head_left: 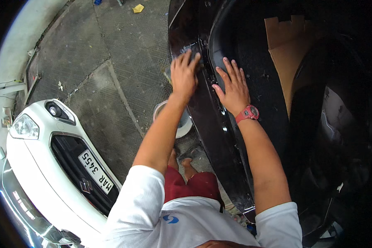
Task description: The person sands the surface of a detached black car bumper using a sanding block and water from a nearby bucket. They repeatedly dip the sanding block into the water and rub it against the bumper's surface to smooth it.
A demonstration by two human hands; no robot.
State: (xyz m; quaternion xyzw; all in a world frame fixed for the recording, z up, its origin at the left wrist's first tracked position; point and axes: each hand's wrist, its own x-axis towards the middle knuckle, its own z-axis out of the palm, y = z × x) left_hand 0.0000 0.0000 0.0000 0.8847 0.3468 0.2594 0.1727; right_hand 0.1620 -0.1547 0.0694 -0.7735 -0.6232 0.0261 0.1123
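Note:
My left hand (184, 77) reaches down onto the dark, glossy car body edge (200, 107), its fingers stretched and a little apart, slightly blurred. Around its fingertips the paint shows a pale, wet-looking patch (189, 47). Whether a thin piece lies beneath those fingers is hidden. A small yellowish thing (168, 74) shows beside the hand, at the panel's outer side. My right hand (235, 89), with a red watch (248, 113) at the wrist, lies flat with fingers spread on the black lining (258, 76) inside the rim.
A white round bucket (184, 129) stands on the floor below my left forearm. To the left is a white car's front end (49, 165). Cardboard (283, 51) lies within the dark car at right. A yellow scrap (138, 8) rests on the grey textured floor (124, 49).

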